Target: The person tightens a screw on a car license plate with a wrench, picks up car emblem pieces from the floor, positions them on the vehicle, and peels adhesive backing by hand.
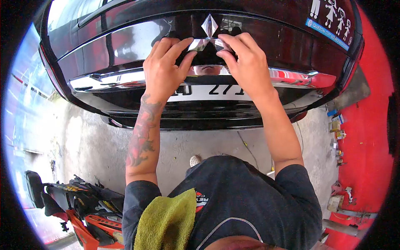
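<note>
A chrome three-diamond car emblem sits at the middle of the black trunk lid, one diamond pointing up. My left hand pinches the lower left diamond between thumb and fingers. On the other side, my right hand holds the lower right diamond the same way. Both fingertips cover part of the emblem, so whether it touches the paint all over I cannot tell. Below my hands run a chrome trim strip and a white license plate, partly hidden by my wrists.
Family stickers and a blue strip sticker are at the upper right. A yellow-green towel hangs over my left shoulder. An orange and black motorcycle stands lower left. Small bottles and cans line the red wall.
</note>
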`<state>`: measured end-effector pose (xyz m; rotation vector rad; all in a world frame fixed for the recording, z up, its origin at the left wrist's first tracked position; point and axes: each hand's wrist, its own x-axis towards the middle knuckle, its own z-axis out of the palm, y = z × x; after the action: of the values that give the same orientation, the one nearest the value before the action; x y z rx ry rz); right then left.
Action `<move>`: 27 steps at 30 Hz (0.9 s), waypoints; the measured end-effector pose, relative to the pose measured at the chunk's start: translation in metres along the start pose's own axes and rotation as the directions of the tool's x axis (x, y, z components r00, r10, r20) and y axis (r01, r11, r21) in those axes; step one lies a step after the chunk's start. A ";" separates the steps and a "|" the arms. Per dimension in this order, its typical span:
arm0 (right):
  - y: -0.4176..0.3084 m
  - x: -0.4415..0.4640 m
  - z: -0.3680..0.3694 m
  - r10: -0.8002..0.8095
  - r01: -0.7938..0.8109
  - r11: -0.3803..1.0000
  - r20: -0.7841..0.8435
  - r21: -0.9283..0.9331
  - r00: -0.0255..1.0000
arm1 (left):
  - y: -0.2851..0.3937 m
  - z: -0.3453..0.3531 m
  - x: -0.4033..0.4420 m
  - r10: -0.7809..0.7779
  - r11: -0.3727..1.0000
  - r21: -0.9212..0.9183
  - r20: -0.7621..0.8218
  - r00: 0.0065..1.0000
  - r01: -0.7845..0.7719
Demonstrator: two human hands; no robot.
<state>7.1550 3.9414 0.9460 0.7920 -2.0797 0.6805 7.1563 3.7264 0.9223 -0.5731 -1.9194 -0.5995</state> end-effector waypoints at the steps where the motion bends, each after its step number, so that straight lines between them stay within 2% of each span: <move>1: 0.000 0.000 0.000 0.001 -0.001 1.000 0.000 0.004 1.000 | -0.001 0.001 0.000 0.003 1.000 0.002 -0.002 1.000 -0.003; 10: -0.002 -0.001 0.000 0.012 -0.012 1.000 0.004 0.015 1.000 | 0.000 0.004 -0.001 0.018 1.000 0.018 -0.053 0.998 -0.017; 27: -0.003 -0.004 -0.001 0.017 -0.017 0.999 -0.013 0.028 1.000 | 0.002 0.003 -0.002 0.008 1.000 0.030 -0.035 0.999 -0.007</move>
<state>7.1590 3.9414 0.9440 0.7840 -2.0710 0.7240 7.1563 3.7297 0.9198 -0.5469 -1.8891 -0.5713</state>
